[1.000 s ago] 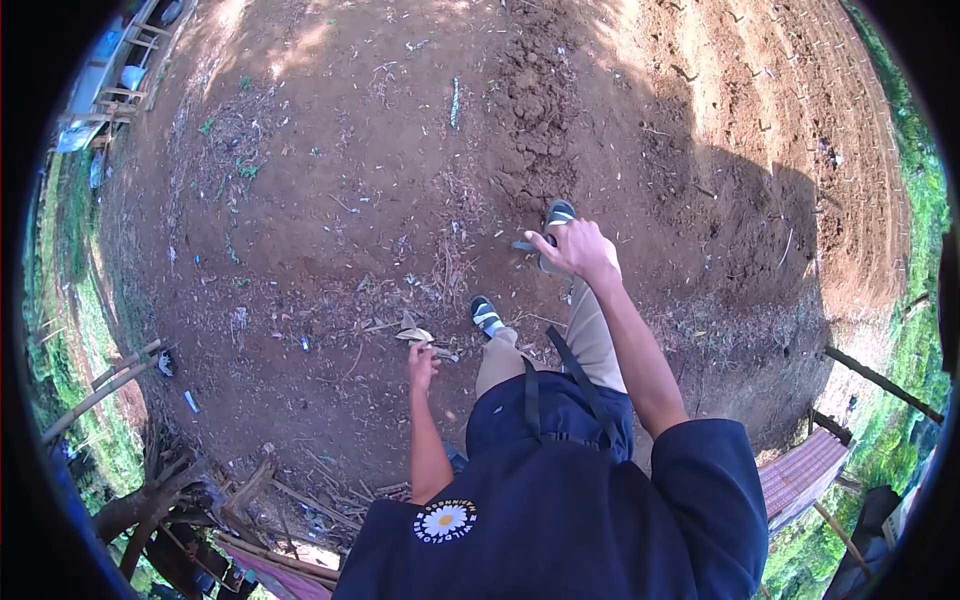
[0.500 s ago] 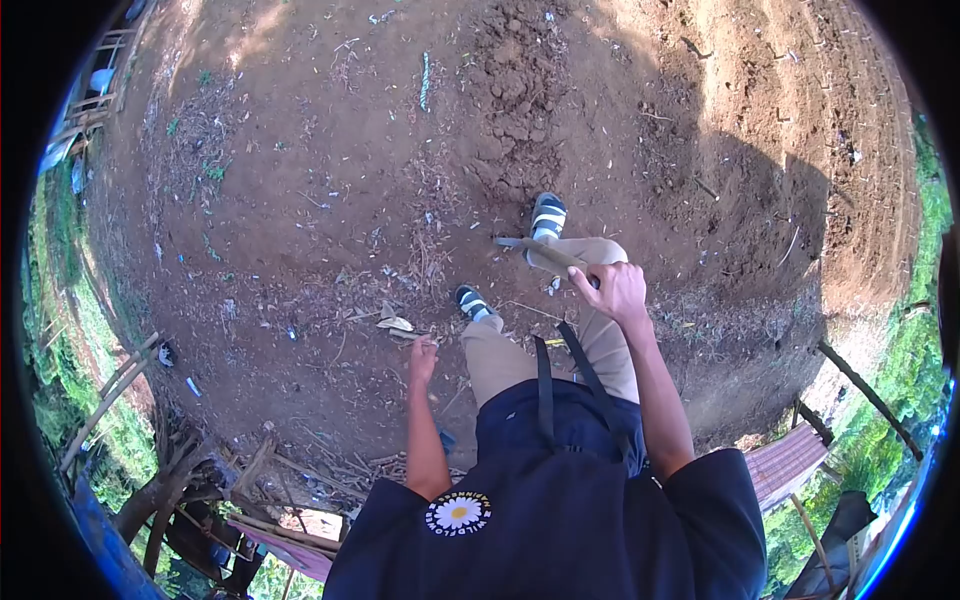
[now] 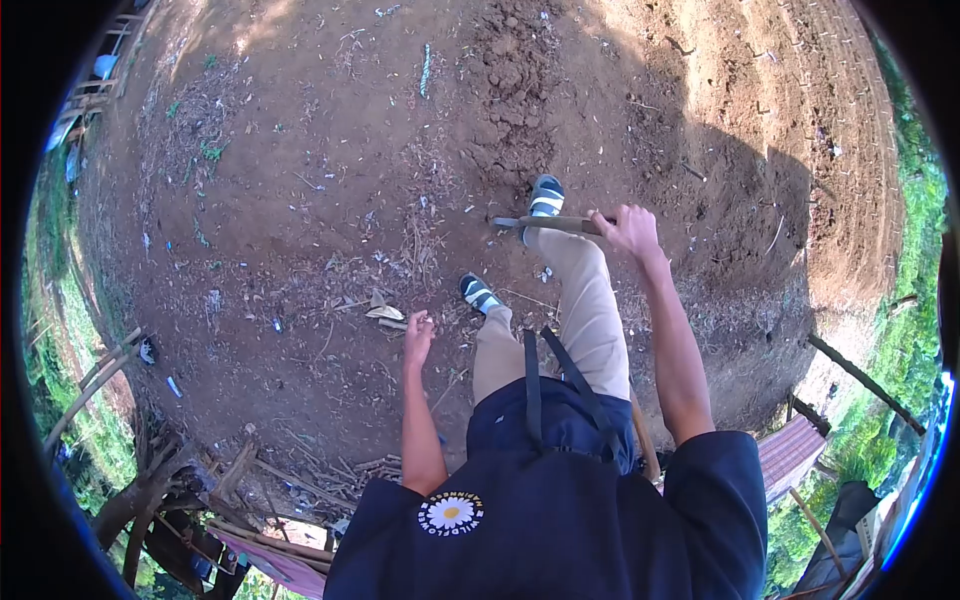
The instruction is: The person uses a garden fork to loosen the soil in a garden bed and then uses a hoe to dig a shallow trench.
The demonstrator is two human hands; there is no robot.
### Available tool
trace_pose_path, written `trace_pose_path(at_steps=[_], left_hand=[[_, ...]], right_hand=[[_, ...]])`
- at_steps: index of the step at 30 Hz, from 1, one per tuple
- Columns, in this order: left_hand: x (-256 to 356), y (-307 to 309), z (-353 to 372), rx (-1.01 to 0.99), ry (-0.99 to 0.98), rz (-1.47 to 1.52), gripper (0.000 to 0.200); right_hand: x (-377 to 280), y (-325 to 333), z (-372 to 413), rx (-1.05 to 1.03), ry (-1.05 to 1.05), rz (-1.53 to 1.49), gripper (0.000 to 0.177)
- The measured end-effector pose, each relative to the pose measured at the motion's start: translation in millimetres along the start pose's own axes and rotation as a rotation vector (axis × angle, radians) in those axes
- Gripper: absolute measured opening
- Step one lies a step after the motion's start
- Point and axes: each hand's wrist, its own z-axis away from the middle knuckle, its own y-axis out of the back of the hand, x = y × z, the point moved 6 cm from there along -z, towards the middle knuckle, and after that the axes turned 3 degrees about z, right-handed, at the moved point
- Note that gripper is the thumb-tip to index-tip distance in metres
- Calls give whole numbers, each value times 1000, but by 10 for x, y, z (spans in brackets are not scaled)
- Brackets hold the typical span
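Note:
My right hand (image 3: 634, 232) is closed on the near end of a long wooden-handled tool (image 3: 560, 224), held about level in front of my right leg. Its narrow grey metal end (image 3: 508, 221) points left, close to my right shoe (image 3: 547, 195). Out to the left, my left hand (image 3: 419, 338) hangs with curled fingers; whether anything small is in it is too unclear to see. Just beyond that hand, a dry pale leaf (image 3: 384, 312) lies on the soil. My left shoe (image 3: 479, 293) rests on the ground.
A strip of loose clods (image 3: 512, 100) runs ahead over brown soil. Furrowed ground (image 3: 850, 150) lies at the right. Branches (image 3: 150, 500) and a pink cloth (image 3: 270, 563) are at lower left; a pole (image 3: 865, 380) and a striped sheet (image 3: 790, 460) are at lower right.
My right hand has moved forward and the tool has swung closer to level. My left hand has moved slightly forward. My legs have shifted, and a curved wooden piece now shows beside my right hip.

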Motion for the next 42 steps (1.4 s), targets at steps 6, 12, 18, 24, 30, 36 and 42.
trace_pose_path(at_steps=[6,12,18,24,30,36,42], left_hand=[[-953,594,613,121,113,-75,32],[-1723,781,1206,89,256,-88,33],[-1808,688,1380,44,361,-87,33],[-1452,689,1210,2,233,-202,33],[-1202,876,1053,-14,104,-331,34],[-1428,1118,1147,23,93,-252,33],[-2015,1111,1426,44,201,-77,33]], right_hand=[[-169,-296,573,106,-8,49,38],[-402,-545,1382,231,14,-34,34],[-451,-1013,2096,285,20,-107,28],[-539,-1967,3021,289,123,-191,26],[-349,-3480,3687,-301,-46,-172,39],[-327,-3563,3653,-667,33,-107,54],[-638,-1831,2775,-243,211,-4,49]])
